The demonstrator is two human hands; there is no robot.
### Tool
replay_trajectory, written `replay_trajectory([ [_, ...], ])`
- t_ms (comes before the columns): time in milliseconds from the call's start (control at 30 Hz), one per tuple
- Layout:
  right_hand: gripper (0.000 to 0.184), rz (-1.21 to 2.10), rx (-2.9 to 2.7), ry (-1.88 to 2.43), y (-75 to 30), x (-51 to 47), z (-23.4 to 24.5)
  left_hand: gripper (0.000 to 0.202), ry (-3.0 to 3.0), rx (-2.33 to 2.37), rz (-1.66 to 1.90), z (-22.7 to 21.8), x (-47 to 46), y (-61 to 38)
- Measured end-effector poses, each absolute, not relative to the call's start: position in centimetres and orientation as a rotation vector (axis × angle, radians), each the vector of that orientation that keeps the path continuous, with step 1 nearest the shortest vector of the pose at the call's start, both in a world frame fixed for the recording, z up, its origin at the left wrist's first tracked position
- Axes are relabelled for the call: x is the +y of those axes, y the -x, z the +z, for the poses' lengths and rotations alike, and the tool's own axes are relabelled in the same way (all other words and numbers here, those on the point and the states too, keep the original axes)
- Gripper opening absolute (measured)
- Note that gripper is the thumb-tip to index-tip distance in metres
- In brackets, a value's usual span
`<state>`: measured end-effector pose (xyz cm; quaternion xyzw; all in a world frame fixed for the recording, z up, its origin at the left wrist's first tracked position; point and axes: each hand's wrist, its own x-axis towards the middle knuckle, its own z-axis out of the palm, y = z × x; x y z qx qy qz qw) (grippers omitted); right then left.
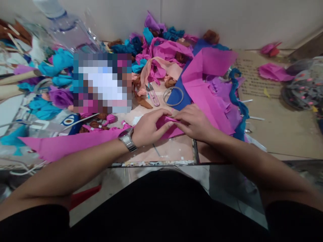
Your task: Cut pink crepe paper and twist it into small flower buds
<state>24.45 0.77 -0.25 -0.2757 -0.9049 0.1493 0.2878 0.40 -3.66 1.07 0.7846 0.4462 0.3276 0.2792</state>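
Observation:
My left hand, with a metal watch on the wrist, and my right hand meet over a small piece of magenta crepe paper at the middle of the work surface. Both hands pinch and fold it, fingertips touching. A long magenta paper strip runs out to the left under my left forearm. A larger magenta sheet lies just behind my right hand, on top of a dark blue sheet.
Heaps of crumpled blue, purple, magenta and brown paper fill the back and left. Small thread snips and a wire ring lie behind my hands. A plastic bottle stands back left. Brown cardboard covers the right side.

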Motion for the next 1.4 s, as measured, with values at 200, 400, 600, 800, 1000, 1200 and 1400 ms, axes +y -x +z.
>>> replay_trajectory([
  [200, 0.024, 0.441, -2.38, 0.785, -24.4, 0.3, 0.2, 0.023, -2.023, 1.213, 0.934, 0.7, -3.4, -0.2],
  [400, 0.022, 0.672, -2.171, 0.867, -23.7, -0.2, 0.8, 0.022, -2.014, 1.247, 0.971, 0.7, -3.3, 0.0],
  [600, 0.012, 0.486, -2.271, 0.862, -22.9, 0.8, 1.8, 0.028, -1.935, 1.198, 1.026, 0.5, -2.8, 0.1],
  [800, 0.015, 0.392, -2.322, 0.813, -22.3, 0.5, 1.1, 0.025, -1.841, 1.132, 1.092, -0.2, -2.3, 0.1],
  [1000, 0.017, 0.443, -2.312, 0.81, -22.4, 0.2, 0.2, 0.03, -1.873, 1.161, 1.076, 0.3, -2.6, 0.1],
  [1200, 0.013, 0.551, -2.189, 0.726, -22.5, 0.4, 0.2, 0.02, -1.856, 1.158, 1.093, 0.7, -2.6, 0.0],
  [1400, 0.022, 0.712, -2.06, 0.789, -22.7, 0.1, 0.1, 0.022, -1.865, 1.216, 1.07, 0.9, -2.6, 0.1],
])
